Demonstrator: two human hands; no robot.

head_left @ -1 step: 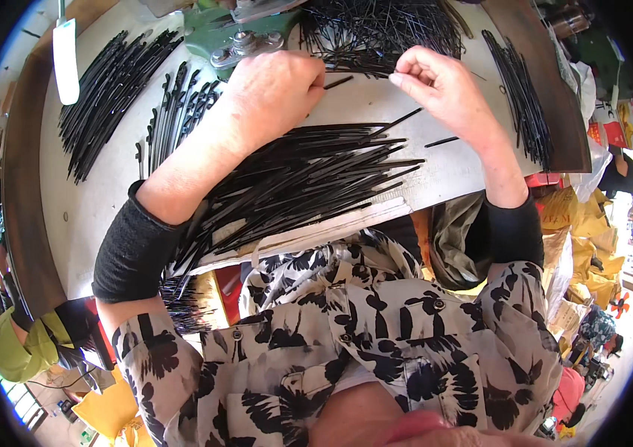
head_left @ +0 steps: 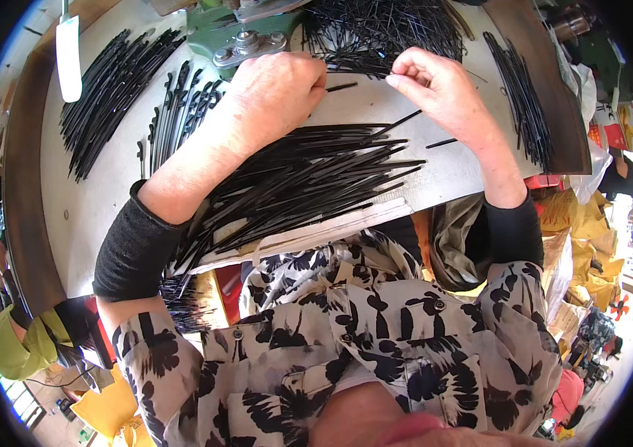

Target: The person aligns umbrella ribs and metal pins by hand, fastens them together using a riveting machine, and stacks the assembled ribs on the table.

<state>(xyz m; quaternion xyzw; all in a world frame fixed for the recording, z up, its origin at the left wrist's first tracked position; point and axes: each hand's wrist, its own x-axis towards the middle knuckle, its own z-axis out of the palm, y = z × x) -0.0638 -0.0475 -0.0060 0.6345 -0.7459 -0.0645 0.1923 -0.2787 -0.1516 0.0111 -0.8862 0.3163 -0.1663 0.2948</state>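
My left hand is closed in a fist beside the green metal machine, its fingertips turned away from view. Across from it, the thumb and fingers of my right hand pinch one end of a thin black rod. The rod stretches between the two hands, and its other end goes into the left fist. Just below lies a short black rod piece. Nearer to me, a large pile of flat black strips covers the table's front. Behind the hands sits a tangled heap of thin black rods.
Black strips with hooked ends lie left of my forearm, with another stack of strips farther left. A white-bladed lever hangs above the table's left side. More black rods lie along the brown right edge.
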